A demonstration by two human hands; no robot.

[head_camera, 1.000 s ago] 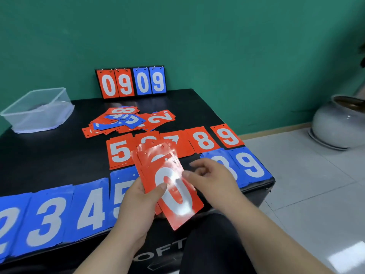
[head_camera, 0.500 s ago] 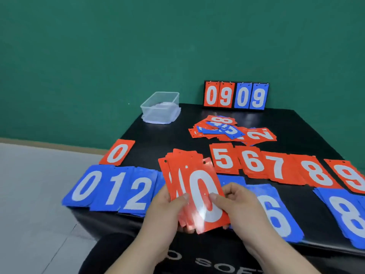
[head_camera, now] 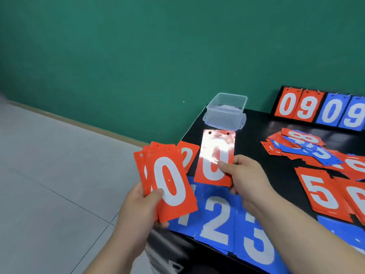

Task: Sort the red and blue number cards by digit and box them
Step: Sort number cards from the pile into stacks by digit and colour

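Cards in red are only partly sorted. Your right hand (head_camera: pixel 245 175) pinches a single red zero card (head_camera: pixel 215 161) by its lower corner above the left end of the table (head_camera: pixel 256 125). Your left hand (head_camera: pixel 142 204) grips a fan of red cards (head_camera: pixel 169 180), zero on top, just off the table's edge. The blue row (head_camera: pixel 217 220) lies laid out in front and the red 5 pile (head_camera: pixel 320 192) sits to the right. The mixed heap (head_camera: pixel 304 147) is untouched and the clear box (head_camera: pixel 226 111) stands apart, so boxing looks not yet begun.
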